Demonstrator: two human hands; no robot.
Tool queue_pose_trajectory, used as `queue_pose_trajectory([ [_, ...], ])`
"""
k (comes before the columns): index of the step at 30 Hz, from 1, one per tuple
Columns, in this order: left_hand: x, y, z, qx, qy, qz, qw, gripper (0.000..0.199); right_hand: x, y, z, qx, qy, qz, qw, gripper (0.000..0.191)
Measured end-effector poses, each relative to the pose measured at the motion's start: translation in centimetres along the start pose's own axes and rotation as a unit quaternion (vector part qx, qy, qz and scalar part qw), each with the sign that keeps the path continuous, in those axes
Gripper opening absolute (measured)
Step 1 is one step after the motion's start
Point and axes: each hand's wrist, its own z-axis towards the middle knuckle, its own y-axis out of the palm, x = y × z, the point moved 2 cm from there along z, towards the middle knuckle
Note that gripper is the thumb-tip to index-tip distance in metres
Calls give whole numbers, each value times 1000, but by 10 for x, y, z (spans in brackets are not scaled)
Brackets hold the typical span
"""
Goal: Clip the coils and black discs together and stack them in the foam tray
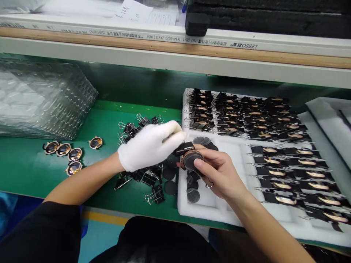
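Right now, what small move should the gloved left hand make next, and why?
Probably have the left hand settle the black clip squarely: it sits at the upper edge of the round gold-edged piece, while the right hand steadies that piece, thumb on its dark disc.

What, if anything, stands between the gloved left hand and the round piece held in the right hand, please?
A black binder clip, at the upper-left edge of the round piece, lies between it and the left hand; nothing else visible does.
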Motion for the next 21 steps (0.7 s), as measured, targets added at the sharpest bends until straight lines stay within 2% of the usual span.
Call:
queue_pose_trajectory([
  [3,-2,-13,-1,-44,62,153,985,39,-3,-2,-2,-21,-29,-54,998,14],
  [6,-3,-18,-2,-60,55,229,970,55,-3,-4,-4,-23,-46,-114,992,15],
  [8,-2,-16,-3,-62,56,248,965,57,-3,-5,-5,-21,-54,-157,986,16],
  [10,-1,-13,-3,-76,53,226,970,53,-5,-5,-5,-29,-61,-189,980,14],
  [14,-1,-12,0,-96,22,108,989,41,-13,-4,-6,-52,-65,-198,977,14],
  [16,-4,-15,2,-76,-8,55,996,38,-14,-5,-5,-39,-72,-175,981,15],
  [18,-7,-19,4,-37,-32,21,999,36,-12,-6,-3,0,-69,-135,988,13],
  [21,-11,-24,6,20,-42,-9,999,35,-5,-9,0,62,-18,-63,996,12],
])
